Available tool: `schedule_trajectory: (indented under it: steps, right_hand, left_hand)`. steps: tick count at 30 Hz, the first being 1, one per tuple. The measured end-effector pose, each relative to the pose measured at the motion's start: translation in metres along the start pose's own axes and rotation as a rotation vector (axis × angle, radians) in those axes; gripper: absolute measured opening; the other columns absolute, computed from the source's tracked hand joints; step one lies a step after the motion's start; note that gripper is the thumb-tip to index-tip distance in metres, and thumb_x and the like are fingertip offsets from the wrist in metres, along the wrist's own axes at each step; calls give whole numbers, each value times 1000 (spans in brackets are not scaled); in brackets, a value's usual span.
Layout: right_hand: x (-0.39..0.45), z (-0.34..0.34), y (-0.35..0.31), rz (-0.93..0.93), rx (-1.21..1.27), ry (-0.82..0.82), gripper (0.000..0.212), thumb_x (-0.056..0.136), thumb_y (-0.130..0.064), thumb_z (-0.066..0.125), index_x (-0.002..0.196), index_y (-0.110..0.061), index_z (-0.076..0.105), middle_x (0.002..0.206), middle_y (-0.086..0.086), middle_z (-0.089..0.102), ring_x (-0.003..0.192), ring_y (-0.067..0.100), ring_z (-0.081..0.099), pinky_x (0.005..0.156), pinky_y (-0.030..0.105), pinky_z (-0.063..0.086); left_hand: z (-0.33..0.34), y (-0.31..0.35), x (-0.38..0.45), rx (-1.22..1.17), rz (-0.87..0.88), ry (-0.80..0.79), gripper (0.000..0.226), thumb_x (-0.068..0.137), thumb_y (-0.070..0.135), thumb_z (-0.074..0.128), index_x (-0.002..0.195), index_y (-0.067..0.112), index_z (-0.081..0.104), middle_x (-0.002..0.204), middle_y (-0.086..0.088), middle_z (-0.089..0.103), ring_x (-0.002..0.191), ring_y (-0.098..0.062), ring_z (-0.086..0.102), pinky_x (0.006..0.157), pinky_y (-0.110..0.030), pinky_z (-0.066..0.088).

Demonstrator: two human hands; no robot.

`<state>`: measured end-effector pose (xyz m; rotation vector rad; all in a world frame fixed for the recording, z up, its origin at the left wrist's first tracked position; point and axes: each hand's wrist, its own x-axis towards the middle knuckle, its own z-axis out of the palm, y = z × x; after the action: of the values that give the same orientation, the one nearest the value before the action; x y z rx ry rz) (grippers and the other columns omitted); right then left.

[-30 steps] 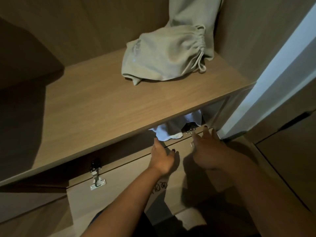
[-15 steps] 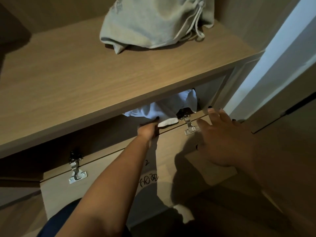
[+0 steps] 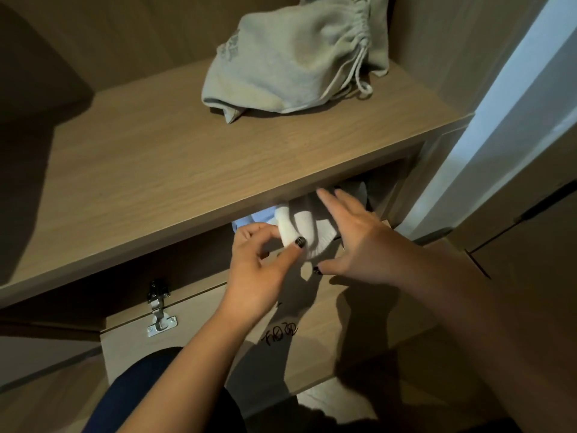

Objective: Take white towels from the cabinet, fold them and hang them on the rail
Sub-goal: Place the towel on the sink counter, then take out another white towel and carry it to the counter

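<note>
cabinet (image 3: 437, 42): wood, dim; compartment opening sits under the shelf
shelf (image 3: 156, 170): wide board across the frame, above the opening
flap door (image 3: 218, 332): hangs open below, handwritten mark on it, hinge (image 3: 159, 310) at left
drawstring bag (image 3: 293, 54): grey, slumped on the shelf, far right
right hand (image 3: 359, 242): fingers straight and spread, palm against the right side of the towel, grip open, nothing clasped
left hand (image 3: 256, 270): thumb and forefinger pinch the towel's near edge
white towel (image 3: 304, 226): bunched, half out of the opening, between both hands
blue cloth (image 3: 253, 218): behind the towel, possibly another towel, too dark to tell
</note>
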<state>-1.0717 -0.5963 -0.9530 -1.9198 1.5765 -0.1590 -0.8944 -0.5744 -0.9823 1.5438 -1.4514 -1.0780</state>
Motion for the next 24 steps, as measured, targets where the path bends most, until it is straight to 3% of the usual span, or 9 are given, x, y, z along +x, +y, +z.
schedule_trajectory:
  steps: [3, 5, 7, 10, 12, 14, 17, 21, 24]
  right_hand:
    - [2, 1, -7, -92, 83, -29, 103, 79, -35, 78, 151, -48, 5, 163, -6, 4, 148, 21, 12, 114, 46, 28]
    - [0, 0, -12, -123, 136, -49, 80, 84, -30, 74, 147, -48, 28, 161, -9, 11, 147, 17, 14, 116, 45, 28]
    - [-3, -4, -17, -133, 153, -24, 49, 92, -20, 64, 136, -36, 52, 156, -10, 29, 143, 11, 23, 116, 39, 26]
    - [-5, -15, -21, -18, 253, 47, 26, 98, -22, 53, 121, -26, 63, 120, -4, 63, 112, 14, 56, 92, 32, 44]
    - [-5, -22, -22, 43, 395, 122, 16, 99, -30, 52, 108, -24, 64, 94, 1, 66, 91, 18, 61, 77, 35, 48]
    - [-9, -25, -25, 92, 528, 170, 20, 99, -32, 52, 108, -19, 65, 94, 4, 66, 93, 19, 63, 76, 34, 50]
    - [-16, -26, -33, 135, 644, 217, 22, 99, -33, 51, 109, -18, 64, 95, 4, 67, 92, 17, 63, 78, 33, 51]
    - [-20, -46, -30, 213, 632, 407, 15, 98, -30, 54, 102, -20, 64, 86, -2, 64, 80, 9, 60, 62, 23, 41]
    - [-25, -64, -11, 221, 310, 667, 16, 93, -28, 58, 99, -13, 61, 82, 3, 60, 83, 24, 59, 67, 28, 38]
  left_hand:
    - [-11, 5, -22, 27, 200, -19, 15, 76, 45, 69, 91, 45, 69, 132, 27, 40, 134, -1, 30, 111, -33, 31]
    - [-18, 7, -27, -70, 306, -59, 18, 81, 38, 67, 98, 34, 70, 142, 16, 43, 139, -15, 35, 111, -43, 35]
    - [-23, 5, -23, -200, 358, -97, 27, 85, 29, 67, 108, 16, 65, 140, 1, 52, 131, -26, 47, 105, -55, 42]
    - [-26, -7, -10, -363, 267, -93, 43, 79, 23, 74, 113, 11, 50, 137, -5, 55, 127, -24, 54, 104, -55, 45]
    - [-24, -16, -2, -230, 234, -94, 60, 75, 21, 78, 123, 18, 43, 141, 1, 51, 131, -10, 50, 106, -35, 45]
    - [-20, -21, 5, -49, 207, -148, 78, 72, 26, 80, 136, 26, 36, 142, 11, 46, 131, 2, 44, 103, -18, 41]
    - [-9, -33, 15, 245, 230, -202, 91, 69, 48, 77, 146, 32, 31, 144, 11, 44, 131, -9, 45, 107, -34, 41]
    - [0, -55, 23, 652, 259, -212, 72, 73, 52, 61, 141, 33, 44, 142, 5, 53, 130, -21, 47, 106, -45, 37]
    - [-4, -50, 21, 565, 194, -75, 35, 80, 26, 57, 114, 27, 65, 103, 1, 69, 98, -26, 62, 79, -35, 46]
